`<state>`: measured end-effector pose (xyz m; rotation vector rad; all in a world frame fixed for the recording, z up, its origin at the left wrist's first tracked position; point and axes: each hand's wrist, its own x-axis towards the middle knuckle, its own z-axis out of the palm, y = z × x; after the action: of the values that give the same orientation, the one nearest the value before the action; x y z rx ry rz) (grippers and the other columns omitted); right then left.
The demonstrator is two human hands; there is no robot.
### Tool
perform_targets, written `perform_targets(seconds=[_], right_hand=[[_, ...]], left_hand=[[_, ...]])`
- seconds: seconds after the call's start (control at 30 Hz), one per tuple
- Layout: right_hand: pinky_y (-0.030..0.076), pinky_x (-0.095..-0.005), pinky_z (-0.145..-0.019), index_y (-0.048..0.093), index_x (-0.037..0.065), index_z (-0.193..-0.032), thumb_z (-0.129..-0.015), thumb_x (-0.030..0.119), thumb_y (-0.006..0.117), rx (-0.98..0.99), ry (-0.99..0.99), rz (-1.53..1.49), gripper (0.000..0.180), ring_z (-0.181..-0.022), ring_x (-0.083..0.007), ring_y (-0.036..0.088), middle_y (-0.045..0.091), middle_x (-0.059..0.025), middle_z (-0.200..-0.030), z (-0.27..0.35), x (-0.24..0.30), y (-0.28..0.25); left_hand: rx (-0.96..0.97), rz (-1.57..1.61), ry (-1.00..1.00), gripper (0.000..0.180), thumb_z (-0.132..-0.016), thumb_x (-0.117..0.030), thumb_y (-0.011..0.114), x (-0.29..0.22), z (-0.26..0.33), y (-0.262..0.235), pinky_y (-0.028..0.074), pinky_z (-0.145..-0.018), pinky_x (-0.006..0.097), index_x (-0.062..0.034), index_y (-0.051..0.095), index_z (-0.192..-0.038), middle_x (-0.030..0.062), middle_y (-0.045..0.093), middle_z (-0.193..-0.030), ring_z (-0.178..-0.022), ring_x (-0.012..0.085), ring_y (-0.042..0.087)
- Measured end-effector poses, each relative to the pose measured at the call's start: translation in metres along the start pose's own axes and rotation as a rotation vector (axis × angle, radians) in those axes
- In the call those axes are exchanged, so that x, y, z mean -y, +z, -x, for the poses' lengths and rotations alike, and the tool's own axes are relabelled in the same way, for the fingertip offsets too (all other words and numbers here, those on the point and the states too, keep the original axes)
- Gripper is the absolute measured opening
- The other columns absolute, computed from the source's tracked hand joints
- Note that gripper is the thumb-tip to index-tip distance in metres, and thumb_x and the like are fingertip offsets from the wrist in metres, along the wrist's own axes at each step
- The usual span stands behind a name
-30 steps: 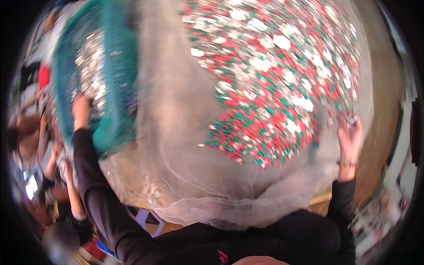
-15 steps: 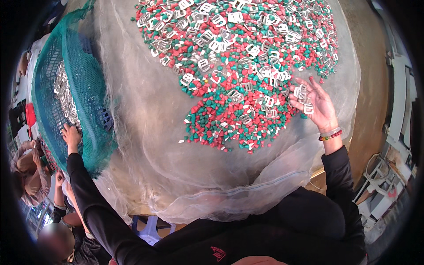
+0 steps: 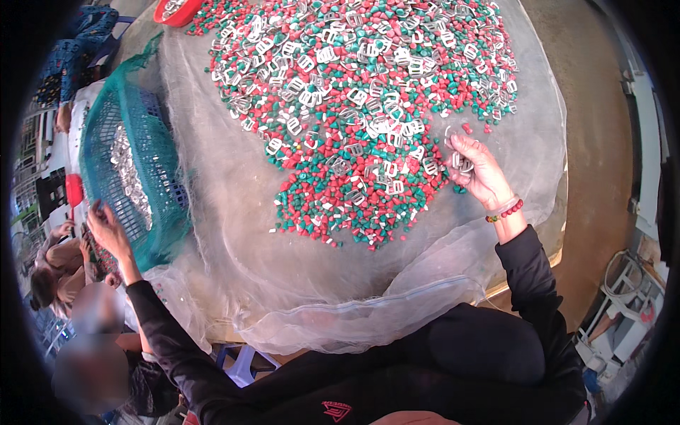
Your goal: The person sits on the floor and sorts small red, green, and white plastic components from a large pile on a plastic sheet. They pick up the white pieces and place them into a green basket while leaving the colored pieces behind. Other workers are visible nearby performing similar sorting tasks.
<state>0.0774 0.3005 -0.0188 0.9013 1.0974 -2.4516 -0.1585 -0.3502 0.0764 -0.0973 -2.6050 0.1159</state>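
Rightward, right hand (image 3: 476,170): fingers curled round silvery buckles (image 3: 462,163), just beside the pile (image 3: 327,202).
Left hand (image 3: 110,232): fingers half-bent near the teal basket (image 3: 161,188), outer edge; whether it holds anything cannot be told.
Pile: red and green pieces mixed with more buckles, on translucent netting (image 3: 241,227).

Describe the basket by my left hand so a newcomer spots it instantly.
Find the translucent sheet bearing a heap of red and green pieces. Beside its left edge lies an oblong blue basket with silver buckles inside. Its teal netting sets it apart from the small red bowl at the picture's top.
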Motion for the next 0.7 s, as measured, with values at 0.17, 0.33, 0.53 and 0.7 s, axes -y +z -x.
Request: perform_targets(seconds=[0.17, 0.33, 0.53, 0.7], right_hand=[[0.048, -0.0382, -0.074, 0.056, -0.001, -0.112, -0.093, 0.019, 0.056, 0.22, 0.017, -0.247, 0.027, -0.09, -0.0311, 0.06, 0.062, -0.0174, -0.101, -0.021, 0.004, -0.003], [0.045, -0.0509, -0.1, 0.048, 0.0, -0.119, -0.094, 0.012, 0.052, 0.401, 0.058, -0.535, 0.028, -0.113, -0.0358, 0.056, 0.058, -0.0226, -0.118, -0.027, -0.001, 0.006], [0.045, -0.035, -0.094, 0.048, 0.001, -0.129, -0.098, 0.022, 0.045, 0.169, -0.144, -0.352, 0.038, -0.114, -0.0197, 0.054, 0.059, -0.0085, -0.123, -0.012, -0.002, 0.022], [0.047, -0.035, -0.09, 0.054, 0.001, -0.119, -0.096, 0.023, 0.05, 0.398, -0.077, -0.525, 0.032, -0.108, -0.0199, 0.057, 0.06, -0.0097, -0.118, -0.001, -0.005, 0.016]], left_hand=[[0.188, 0.519, 0.331, 0.021, -0.081, 0.003, 0.061, -0.205, 0.021, -0.072, 0.048, -0.073, 0.03, -0.0035, 0.066, -0.1, 0.0086, 0.062, -0.09, -0.081, 0.0194, 0.06], [0.35, 0.667, 0.417, 0.053, -0.073, -0.01, 0.074, -0.393, 0.086, -0.053, 0.044, -0.092, 0.042, -0.0109, 0.057, -0.123, 0.0166, 0.056, -0.113, -0.11, 0.033, 0.051], [0.433, 1.104, -0.015, 0.044, -0.075, -0.015, 0.072, -0.518, 0.145, -0.08, 0.041, -0.091, 0.045, -0.0072, 0.058, -0.116, 0.0147, 0.056, -0.101, -0.1, 0.0356, 0.051], [0.459, 1.032, 0.039, 0.028, -0.08, -0.016, 0.068, -0.506, 0.152, -0.084, 0.046, -0.082, 0.039, -0.0058, 0.061, -0.105, 0.0106, 0.059, -0.089, -0.093, 0.0315, 0.052]])
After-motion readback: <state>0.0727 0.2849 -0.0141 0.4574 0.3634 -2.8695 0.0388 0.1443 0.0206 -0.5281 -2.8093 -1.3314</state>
